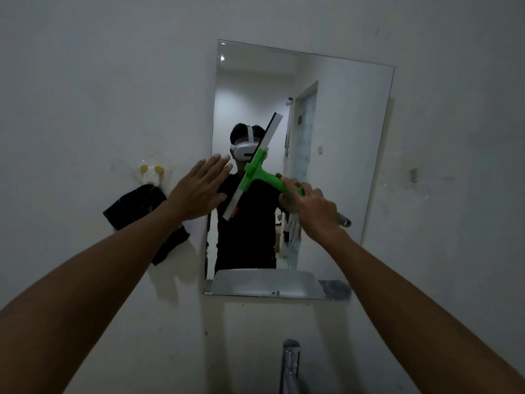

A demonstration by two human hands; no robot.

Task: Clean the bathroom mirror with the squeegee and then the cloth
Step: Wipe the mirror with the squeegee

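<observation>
A frameless rectangular mirror (pixel 341 115) hangs on the white wall ahead. My right hand (pixel 311 207) grips the green handle of a squeegee (pixel 257 172), whose long white blade lies tilted across the middle of the glass. My left hand (pixel 200 189) is raised with flat, spread fingers at the mirror's left edge and holds nothing. A black cloth (pixel 136 207) hangs from a small yellow-and-white wall hook (pixel 152 173) left of the mirror, partly hidden behind my left forearm.
A chrome tap (pixel 289 365) rises at the bottom centre below the mirror. The mirror reflects a person in dark clothes, a white basin and a doorway. Bare white wall flanks the mirror, with scuff marks on the right.
</observation>
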